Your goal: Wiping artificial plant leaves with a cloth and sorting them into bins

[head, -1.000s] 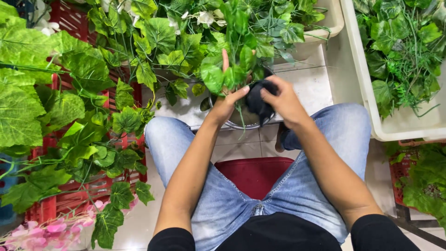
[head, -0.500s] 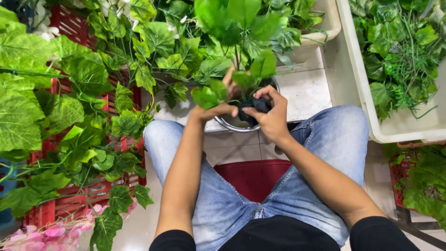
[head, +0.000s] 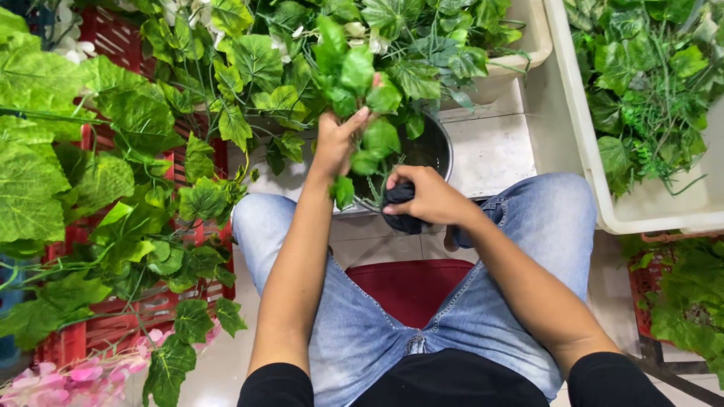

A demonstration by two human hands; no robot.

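One white tub (head: 603,196) of green leaves (head: 641,90)

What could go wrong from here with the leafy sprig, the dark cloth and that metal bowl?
1. The left hand holds the green leafy artificial sprig among other hanging foliage; its leaves may snag as it moves.
2. The right hand grips the dark crumpled cloth at the rim of the round metal bowl, which sits between the knees; a push might tip it.
3. The bowl's contents are hidden, so any spill risk cannot be judged.
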